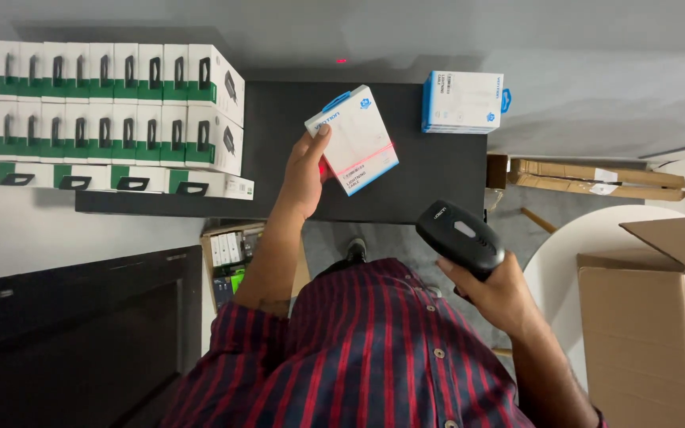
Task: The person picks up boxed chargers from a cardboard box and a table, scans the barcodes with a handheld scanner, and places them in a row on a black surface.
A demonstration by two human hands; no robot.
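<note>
At the far left we saw stacked white-and-green boxes (pixel 116 111) filling that end of the black table (pixel 279 150). Just right of them, the left hand (pixel 304 173) was clenched on a flat white-and-blue box (pixel 354 139), thumb on its near-left edge, the box tilted above bare tabletop with a red line of light across it. Open dark surface lay right of it, up to a pile of similar white-and-blue boxes (pixel 463 101) at the table's far-right corner. Nearer us, the right hand (pixel 497 297) gripped a black handheld scanner (pixel 460 236). A cardboard carton (pixel 640 333) stood at the right.
</note>
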